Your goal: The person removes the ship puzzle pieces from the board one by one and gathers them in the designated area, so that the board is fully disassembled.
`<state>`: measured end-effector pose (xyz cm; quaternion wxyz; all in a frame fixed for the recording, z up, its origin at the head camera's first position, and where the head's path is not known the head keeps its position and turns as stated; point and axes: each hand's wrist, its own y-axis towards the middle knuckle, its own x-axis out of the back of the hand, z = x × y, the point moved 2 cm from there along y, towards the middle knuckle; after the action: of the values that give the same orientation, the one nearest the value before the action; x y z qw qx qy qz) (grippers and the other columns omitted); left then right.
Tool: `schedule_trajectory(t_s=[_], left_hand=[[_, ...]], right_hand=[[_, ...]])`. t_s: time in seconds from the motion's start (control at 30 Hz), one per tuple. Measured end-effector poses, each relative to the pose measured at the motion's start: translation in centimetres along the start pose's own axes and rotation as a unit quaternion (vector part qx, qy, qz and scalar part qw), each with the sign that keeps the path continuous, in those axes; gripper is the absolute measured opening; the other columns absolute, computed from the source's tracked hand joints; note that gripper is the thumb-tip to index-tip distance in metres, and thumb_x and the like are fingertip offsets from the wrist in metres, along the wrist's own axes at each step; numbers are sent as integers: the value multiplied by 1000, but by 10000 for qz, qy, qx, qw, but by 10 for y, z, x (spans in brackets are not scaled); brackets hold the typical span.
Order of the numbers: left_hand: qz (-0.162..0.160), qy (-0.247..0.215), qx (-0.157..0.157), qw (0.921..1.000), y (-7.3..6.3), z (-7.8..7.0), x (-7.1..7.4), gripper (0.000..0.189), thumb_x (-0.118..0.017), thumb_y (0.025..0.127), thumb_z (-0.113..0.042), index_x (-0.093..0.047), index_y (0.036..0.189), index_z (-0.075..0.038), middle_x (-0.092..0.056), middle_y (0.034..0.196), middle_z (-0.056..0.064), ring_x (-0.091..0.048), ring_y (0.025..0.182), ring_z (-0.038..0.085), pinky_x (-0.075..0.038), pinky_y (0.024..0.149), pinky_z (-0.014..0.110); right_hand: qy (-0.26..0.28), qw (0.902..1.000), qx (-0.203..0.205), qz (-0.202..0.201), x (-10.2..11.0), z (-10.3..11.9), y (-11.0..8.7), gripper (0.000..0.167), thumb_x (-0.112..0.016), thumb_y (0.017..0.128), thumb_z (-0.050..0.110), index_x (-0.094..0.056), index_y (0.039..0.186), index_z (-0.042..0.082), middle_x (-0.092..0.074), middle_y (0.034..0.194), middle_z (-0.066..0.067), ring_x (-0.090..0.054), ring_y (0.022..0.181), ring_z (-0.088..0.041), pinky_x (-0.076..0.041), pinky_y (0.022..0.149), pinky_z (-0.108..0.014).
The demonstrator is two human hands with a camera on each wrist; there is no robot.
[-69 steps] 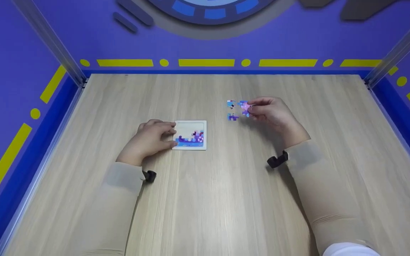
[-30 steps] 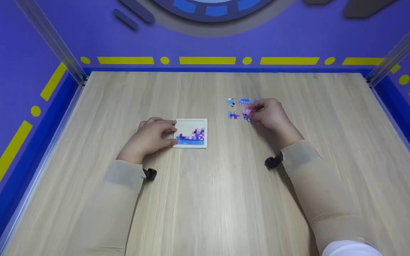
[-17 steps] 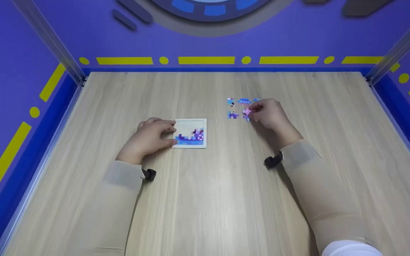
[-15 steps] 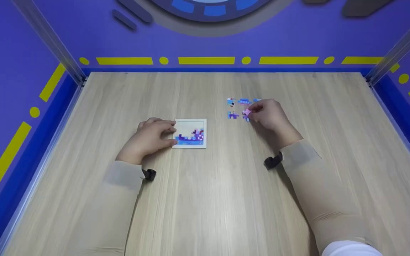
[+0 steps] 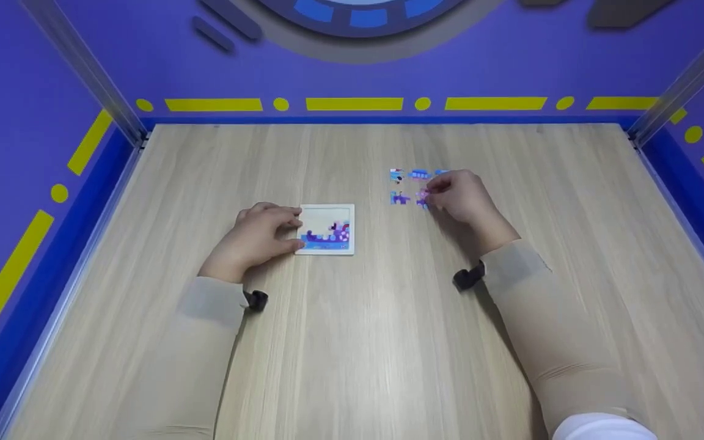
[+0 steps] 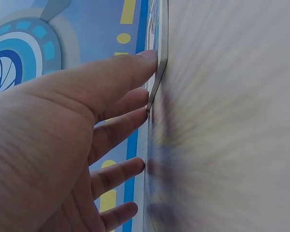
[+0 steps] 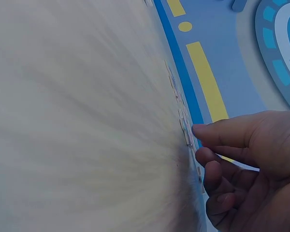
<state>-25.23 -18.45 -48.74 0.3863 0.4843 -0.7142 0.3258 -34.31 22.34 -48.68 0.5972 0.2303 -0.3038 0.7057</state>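
Note:
A small square puzzle tray [image 5: 352,229] with a white rim lies left of the table's middle. Joined purple and blue puzzle pieces [image 5: 327,242] cover its lower part; pale backing shows above. My left hand [image 5: 257,237] rests at the tray's left edge, thumb and fingertips on the rim, fingers spread and nearly straight in the left wrist view. Farther back, my right hand [image 5: 467,197] pinches a pink and purple puzzle piece [image 5: 421,197] between thumb and index finger, partly hiding it. Its other fingers curl loosely in the right wrist view.
Several loose puzzle pieces lie around it: a blue one [image 5: 420,175] behind, a light blue one [image 5: 396,176] at the back left, a purple one [image 5: 399,198] to the left. Another [image 5: 441,172] is half hidden by the right hand. Blue-purple walls [image 5: 352,79] border the table.
My right hand has come slightly nearer and lower since the first frame, bringing the pink piece away from the blue one behind it. Over the last second it barely shifts. My left hand keeps still.

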Motion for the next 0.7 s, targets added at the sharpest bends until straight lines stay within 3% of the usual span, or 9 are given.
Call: schedule_trajectory(t_s=[0.27,0.47,0.7], left_hand=[[-11,-34,-49,10000,0,-1,2,48,-85,102,-32,-77,144,-11,-60,172,4,-46,163,37,-24,137,62],[-11,-51,-8,10000,1,1,3,52,-85,102,-33,-73,149,-14,-60,171,5,-43,164,38,-22,137,63],[48,243,-137,9996,1,2,-1,61,-82,103,-36,-67,158,-13,-58,172,8,-28,172,44,-15,138,70]], right_hand=[[184,9987,280,-396,0,12,-7,30,-70,111,25,-81,131,5,-77,128,-17,-65,97,-23,-54,73,-26],[490,9979,402,-164,-13,38,-18,32,-67,112,30,-81,131,9,-75,131,-13,-63,100,-21,-55,78,-29],[761,9935,778,340,-37,76,-34,27,-69,112,28,-82,129,11,-77,126,-7,-65,105,-22,-57,83,-31]])
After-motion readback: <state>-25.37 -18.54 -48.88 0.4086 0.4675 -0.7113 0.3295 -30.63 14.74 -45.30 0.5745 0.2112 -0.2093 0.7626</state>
